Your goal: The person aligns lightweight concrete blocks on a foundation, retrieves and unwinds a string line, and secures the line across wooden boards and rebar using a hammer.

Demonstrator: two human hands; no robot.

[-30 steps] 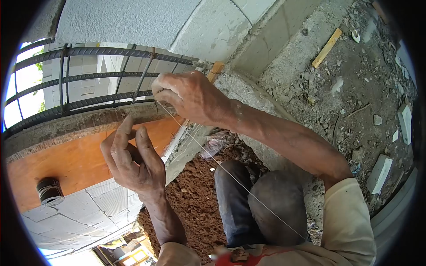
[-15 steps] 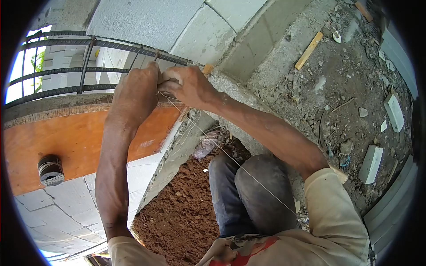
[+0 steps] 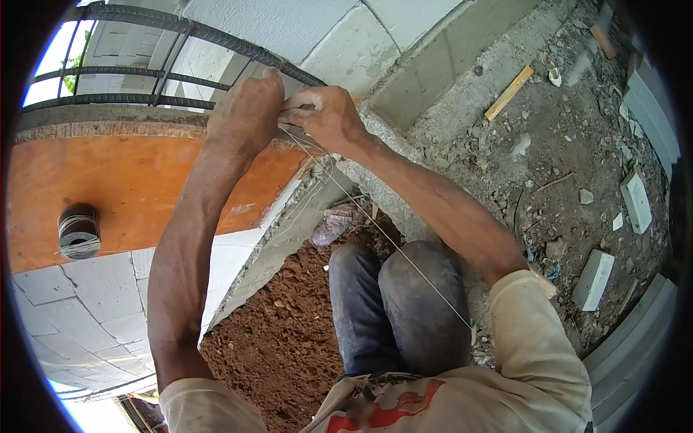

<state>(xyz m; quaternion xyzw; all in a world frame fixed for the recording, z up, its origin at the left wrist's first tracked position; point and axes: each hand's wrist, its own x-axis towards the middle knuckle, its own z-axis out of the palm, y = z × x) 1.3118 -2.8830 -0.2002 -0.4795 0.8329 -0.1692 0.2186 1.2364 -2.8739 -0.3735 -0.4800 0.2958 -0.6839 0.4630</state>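
Note:
My left hand [image 3: 247,112] is closed in front of the steel reinforcing bars [image 3: 209,35], at the corner above the orange board. Its fingertips are hidden behind the hand, so what they grip does not show. Right beside it, my right hand [image 3: 326,119] is closed in a pinch, thumb and forefinger against the left hand's edge. A thin pale string [image 3: 395,247] comes out at the right fingertips and runs taut down past my knees. Thinner slack strands hang just below the hands.
A black spool [image 3: 79,232] wound with string sits against the orange board [image 3: 130,187]. Reddish soil [image 3: 281,346] lies below, with a crumpled plastic bag [image 3: 337,224]. To the right, rubble ground holds a wood strip [image 3: 509,94] and pale block pieces [image 3: 594,280]. Concrete edges border my legs.
The view has shifted, so the bars and board sit higher in the picture. Both hands stay together at the same corner, with the string still running from them.

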